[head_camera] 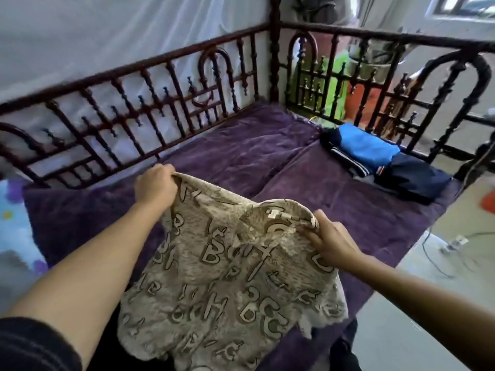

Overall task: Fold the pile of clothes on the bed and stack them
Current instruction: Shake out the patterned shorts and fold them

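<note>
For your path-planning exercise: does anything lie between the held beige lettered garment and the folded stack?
Nothing visible does. Only purple blanket separates the beige lettered garment, gripped by the left hand and right hand, from the folded stack.

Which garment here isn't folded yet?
The beige letter-print garment, held at its top edge by the left hand and right hand; the blue garment and navy garment lie folded.

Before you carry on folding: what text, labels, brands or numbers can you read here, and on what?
"B": one letter of the print on the beige garment; the rest is stylised lettering, no whole word reads for sure.
White neck label on that garment: too small and blurred to read.
Red and white tag on the folded navy garment: too small to read.
No other text visible.
</note>
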`<control>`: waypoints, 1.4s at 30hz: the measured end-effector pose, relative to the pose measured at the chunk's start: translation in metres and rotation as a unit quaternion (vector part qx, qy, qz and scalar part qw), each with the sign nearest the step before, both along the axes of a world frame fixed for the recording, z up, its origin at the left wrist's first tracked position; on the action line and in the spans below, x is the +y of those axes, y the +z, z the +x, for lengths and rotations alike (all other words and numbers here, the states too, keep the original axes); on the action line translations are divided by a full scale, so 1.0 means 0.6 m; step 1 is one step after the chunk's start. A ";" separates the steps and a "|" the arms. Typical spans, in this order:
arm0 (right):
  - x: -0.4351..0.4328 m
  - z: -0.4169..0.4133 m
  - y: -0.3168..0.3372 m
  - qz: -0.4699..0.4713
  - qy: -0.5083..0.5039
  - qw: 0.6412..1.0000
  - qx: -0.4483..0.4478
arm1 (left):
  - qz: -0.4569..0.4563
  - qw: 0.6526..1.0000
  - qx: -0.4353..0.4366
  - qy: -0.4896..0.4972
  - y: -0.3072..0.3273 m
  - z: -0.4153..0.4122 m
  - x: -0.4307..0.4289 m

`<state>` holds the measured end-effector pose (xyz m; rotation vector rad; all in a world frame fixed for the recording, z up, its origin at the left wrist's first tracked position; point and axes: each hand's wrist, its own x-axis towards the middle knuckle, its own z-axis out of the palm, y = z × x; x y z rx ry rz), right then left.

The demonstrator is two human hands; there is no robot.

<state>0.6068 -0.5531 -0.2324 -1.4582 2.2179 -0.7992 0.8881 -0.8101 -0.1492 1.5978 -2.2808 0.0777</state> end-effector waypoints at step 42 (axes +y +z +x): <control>-0.755 -0.546 -0.522 0.266 0.101 0.925 0.253 | 0.406 0.844 0.121 0.329 -0.688 -0.309 -0.215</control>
